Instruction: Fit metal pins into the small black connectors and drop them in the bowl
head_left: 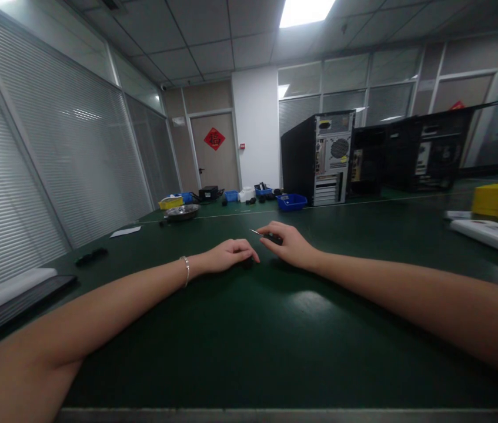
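Small dark tool (270, 237) — half-hidden under right hand (290, 245)

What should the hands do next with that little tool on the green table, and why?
Probably bring the tool's tip down to the small dark piece. The right hand holds a thin tool with its metal tip pointing left. The left hand rests on the green table, fingertips on a small dark piece just below that tip. What the piece is cannot be told.

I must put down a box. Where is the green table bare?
Bare: the dark green table top between both forearms, before the left hand and right hand. Crowded: far end, around the blue plastic bin and black computer tower.
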A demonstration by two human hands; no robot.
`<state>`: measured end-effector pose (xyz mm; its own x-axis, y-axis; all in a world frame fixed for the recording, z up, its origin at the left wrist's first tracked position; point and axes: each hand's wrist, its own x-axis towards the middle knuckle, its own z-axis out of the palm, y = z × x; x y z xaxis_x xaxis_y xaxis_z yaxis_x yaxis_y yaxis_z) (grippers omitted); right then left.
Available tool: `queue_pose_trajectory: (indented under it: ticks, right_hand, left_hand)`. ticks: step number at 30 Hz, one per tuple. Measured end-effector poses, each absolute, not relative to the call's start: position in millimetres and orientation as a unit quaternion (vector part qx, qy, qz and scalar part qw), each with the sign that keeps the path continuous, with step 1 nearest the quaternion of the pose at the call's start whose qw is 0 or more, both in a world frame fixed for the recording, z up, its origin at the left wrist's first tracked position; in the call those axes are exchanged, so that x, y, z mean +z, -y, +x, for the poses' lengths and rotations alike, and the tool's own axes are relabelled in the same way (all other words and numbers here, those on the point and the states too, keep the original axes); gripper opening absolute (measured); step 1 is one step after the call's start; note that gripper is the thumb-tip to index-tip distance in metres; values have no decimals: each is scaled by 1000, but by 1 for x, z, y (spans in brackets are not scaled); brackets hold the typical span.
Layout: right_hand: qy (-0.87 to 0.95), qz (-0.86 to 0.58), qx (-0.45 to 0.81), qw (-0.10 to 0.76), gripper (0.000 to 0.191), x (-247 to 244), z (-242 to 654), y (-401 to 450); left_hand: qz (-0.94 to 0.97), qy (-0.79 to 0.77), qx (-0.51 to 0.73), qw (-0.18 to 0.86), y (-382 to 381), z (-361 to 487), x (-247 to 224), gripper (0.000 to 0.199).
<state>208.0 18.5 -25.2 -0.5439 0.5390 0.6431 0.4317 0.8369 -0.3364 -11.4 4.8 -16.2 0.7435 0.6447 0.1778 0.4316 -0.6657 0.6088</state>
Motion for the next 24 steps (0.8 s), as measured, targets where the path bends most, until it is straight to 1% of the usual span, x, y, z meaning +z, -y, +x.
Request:
queue_pose_trajectory:
  ticks: [3,8,10,12,14,18,21,24]
  right_hand:
    - [877,-278,72,385,25,-24,208,-18]
    - [879,-269,92,383,25,-24,208,-18]
    - [882,-273,106,370,25,-24,208,-19]
    - [888,-286,126,336,24,-24,208,-21]
    - [897,-300,146,291,27,-23,209,-23]
    - [915,-301,158,219,40,-19,209,-24]
    - [919,-304,148,201,46,-17,207,-24]
    - [915,-318,156,194,49,-20,204,-25]
  left_hand:
    - [901,-303,190,246,-3,-11,-16,35]
    - [894,-313,218,236,-6,-11,-20,33]
    - [884,-330,244,223,-8,-11,-19,33]
    - [876,-355,251,208,-9,-13,-16,36]
    - [876,-374,222,207,-8,-15,-11,39]
    - [881,-396,124,229,-4,-18,-3,44]
    - [881,-403,102,225,-3,-17,-2,49]
    - [878,-407,101,232,-4,-17,-3,49]
